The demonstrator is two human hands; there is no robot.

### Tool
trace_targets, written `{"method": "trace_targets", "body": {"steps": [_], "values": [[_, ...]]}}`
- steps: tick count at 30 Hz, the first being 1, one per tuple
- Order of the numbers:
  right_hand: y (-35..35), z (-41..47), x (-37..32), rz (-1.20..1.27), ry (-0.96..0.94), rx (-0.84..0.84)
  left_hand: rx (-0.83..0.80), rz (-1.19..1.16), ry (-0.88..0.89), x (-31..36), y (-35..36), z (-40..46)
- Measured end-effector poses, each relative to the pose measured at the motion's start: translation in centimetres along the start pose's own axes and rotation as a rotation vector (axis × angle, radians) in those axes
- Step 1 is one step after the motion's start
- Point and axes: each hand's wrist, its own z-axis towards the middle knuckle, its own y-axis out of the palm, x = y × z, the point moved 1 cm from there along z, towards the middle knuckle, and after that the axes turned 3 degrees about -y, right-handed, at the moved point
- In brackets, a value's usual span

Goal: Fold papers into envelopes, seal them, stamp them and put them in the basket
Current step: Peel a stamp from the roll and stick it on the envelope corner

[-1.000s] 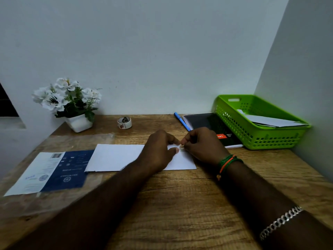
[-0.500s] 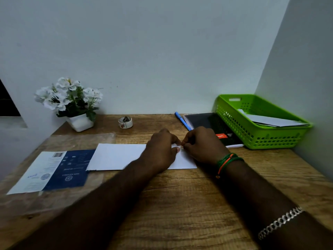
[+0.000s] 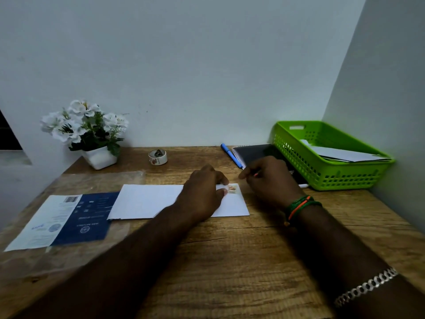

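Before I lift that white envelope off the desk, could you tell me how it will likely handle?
The envelope lies thin and flat, so it is probably light and may bend if lifted by one corner. On the smooth wooden desk it would likely slide. The left hand rests on it beside the stamp.

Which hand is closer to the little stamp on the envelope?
Left. The left hand has fingertips touching the stamp on the envelope. The right hand sits just right of it, slightly apart.

A wooden table carries an envelope, leaflet, flowerpot, tape roll, pen, notebook and green basket.
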Motion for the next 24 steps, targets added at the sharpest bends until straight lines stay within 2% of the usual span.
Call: {"method": "trace_targets", "body": {"steps": [4, 13, 20, 24], "values": [[0.47, -0.02, -0.13, -0.024, -0.01, -0.112, -0.004, 0.004, 0.01, -0.08, -0.03, -0.03], [0.76, -0.21, -0.17, -0.102, -0.101, -0.22, -0.009, 0.018, 0.051, -0.15, -0.04, -0.14], [0.34, 0.01, 0.16, 0.011, -0.085, -0.076, 0.002, 0.008, 0.046, -0.5, 0.25, 0.18], [0.78, -0.22, -0.21, 0.029, -0.11, -0.159, 0.001, -0.005, 0.05, -0.66, 0.28, 0.06]]}}
